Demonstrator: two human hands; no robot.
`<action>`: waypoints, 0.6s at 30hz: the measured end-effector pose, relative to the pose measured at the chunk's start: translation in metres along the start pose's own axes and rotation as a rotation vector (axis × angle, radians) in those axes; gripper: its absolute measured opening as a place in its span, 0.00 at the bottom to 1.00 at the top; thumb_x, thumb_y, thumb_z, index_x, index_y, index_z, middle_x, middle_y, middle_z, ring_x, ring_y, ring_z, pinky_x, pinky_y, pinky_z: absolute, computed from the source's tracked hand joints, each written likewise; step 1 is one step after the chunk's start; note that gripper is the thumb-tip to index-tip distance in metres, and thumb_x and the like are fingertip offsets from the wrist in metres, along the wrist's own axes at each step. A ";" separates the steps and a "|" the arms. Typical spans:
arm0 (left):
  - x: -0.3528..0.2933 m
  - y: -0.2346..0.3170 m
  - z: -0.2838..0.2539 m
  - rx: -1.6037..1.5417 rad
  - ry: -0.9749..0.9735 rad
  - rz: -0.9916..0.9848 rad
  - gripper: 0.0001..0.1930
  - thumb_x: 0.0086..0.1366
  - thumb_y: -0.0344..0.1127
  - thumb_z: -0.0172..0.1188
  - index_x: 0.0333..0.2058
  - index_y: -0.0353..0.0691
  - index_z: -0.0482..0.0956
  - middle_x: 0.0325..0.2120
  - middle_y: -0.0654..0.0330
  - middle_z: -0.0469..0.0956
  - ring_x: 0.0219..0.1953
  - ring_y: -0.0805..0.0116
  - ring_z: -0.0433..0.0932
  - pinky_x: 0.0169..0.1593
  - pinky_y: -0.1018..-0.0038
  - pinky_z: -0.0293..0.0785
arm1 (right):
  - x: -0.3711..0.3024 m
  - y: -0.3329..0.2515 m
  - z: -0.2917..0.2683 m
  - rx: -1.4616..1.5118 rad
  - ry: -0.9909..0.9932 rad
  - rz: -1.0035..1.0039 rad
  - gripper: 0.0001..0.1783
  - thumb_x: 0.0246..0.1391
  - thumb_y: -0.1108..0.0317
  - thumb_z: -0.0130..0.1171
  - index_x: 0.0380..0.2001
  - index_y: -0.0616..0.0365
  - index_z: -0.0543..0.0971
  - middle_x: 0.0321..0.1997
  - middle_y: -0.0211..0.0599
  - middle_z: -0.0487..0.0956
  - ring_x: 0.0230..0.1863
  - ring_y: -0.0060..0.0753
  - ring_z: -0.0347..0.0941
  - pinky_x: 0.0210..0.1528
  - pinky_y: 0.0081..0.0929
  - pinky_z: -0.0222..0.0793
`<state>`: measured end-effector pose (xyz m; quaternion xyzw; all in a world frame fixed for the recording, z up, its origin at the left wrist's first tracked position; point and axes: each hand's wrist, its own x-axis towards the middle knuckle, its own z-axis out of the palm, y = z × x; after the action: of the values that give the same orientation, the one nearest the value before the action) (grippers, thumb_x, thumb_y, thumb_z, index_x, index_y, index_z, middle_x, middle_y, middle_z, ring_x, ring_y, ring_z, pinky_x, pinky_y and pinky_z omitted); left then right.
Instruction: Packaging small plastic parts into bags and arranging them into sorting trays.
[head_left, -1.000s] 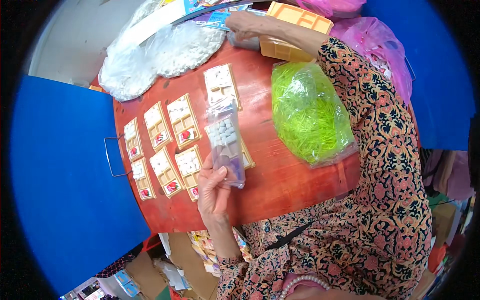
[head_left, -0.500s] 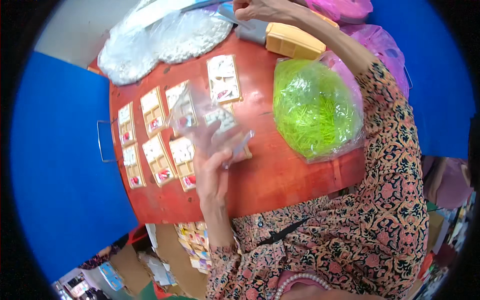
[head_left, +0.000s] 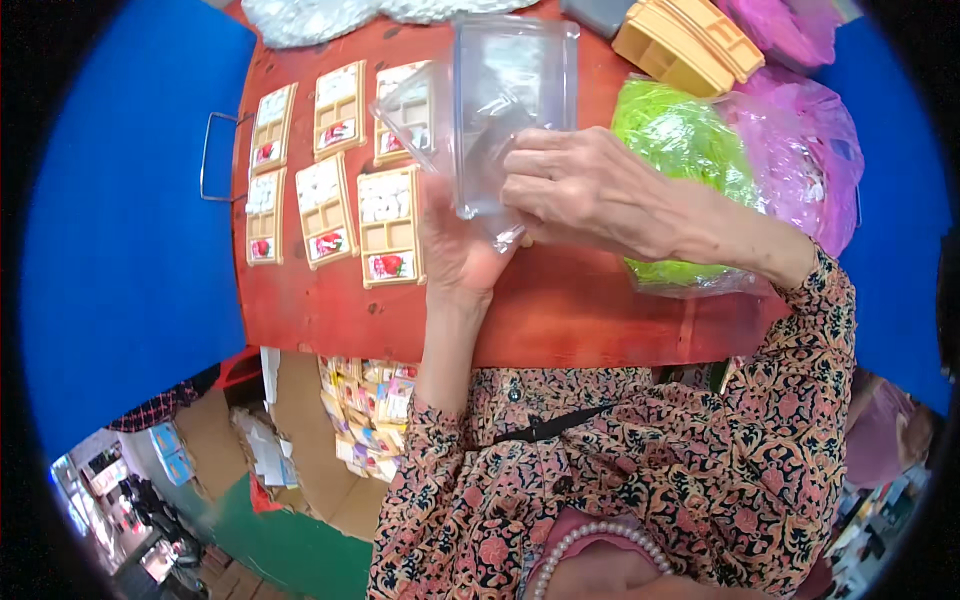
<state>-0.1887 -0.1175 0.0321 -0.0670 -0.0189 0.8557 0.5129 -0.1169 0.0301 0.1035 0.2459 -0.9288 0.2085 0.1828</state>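
So we've got both hands up over the red table (head_left: 600,310), working a clear plastic box (head_left: 505,110) that sits above the table's middle. Our right hand (head_left: 585,190) is curled over the box's lower right edge, fingers pinching the plastic, and our left hand (head_left: 455,250) comes up from the table's near edge and cups the box from underneath (the palm is mostly hidden behind it, but it's clearly gripping). A second clear piece (head_left: 415,110), maybe the lid, sticks out at a tilt on the box's left side. On the table's left half lie the tan compartment trays (head_left: 390,225) in two rows, some with white bits in them. On the right part of the table sits a bag of green strands (head_left: 670,140), and at the far edge a stack of empty tan trays (head_left: 680,40)
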 end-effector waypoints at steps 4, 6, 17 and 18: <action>-0.006 -0.001 -0.010 -0.035 -0.011 -0.112 0.31 0.50 0.49 0.64 0.50 0.39 0.67 0.44 0.55 0.73 0.46 0.61 0.72 0.48 0.61 0.71 | 0.001 -0.007 0.000 0.244 -0.075 0.051 0.06 0.35 0.77 0.56 0.20 0.62 0.69 0.23 0.37 0.70 0.28 0.39 0.68 0.27 0.30 0.67; -0.008 -0.006 -0.012 -0.049 -0.007 -0.088 0.30 0.51 0.50 0.63 0.49 0.39 0.68 0.43 0.56 0.73 0.44 0.61 0.73 0.48 0.61 0.71 | -0.001 -0.005 0.001 0.346 -0.116 0.074 0.05 0.36 0.77 0.55 0.19 0.63 0.69 0.22 0.38 0.70 0.27 0.39 0.68 0.27 0.31 0.66; -0.013 0.000 -0.014 0.085 0.021 -0.121 0.32 0.54 0.48 0.61 0.51 0.34 0.62 0.46 0.49 0.70 0.48 0.56 0.70 0.52 0.56 0.67 | 0.002 0.007 0.002 0.680 -0.391 0.285 0.08 0.45 0.72 0.53 0.22 0.68 0.69 0.20 0.40 0.68 0.22 0.34 0.66 0.26 0.30 0.61; -0.014 0.001 -0.014 0.125 0.052 -0.089 0.32 0.54 0.47 0.62 0.52 0.34 0.62 0.46 0.49 0.70 0.48 0.56 0.70 0.52 0.57 0.67 | 0.002 0.007 0.003 0.712 -0.414 0.318 0.08 0.45 0.72 0.53 0.22 0.68 0.70 0.19 0.38 0.69 0.21 0.30 0.66 0.25 0.28 0.61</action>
<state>-0.1808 -0.1310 0.0195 -0.0563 0.0449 0.8295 0.5539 -0.1227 0.0339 0.1000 0.1844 -0.8423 0.4874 -0.1376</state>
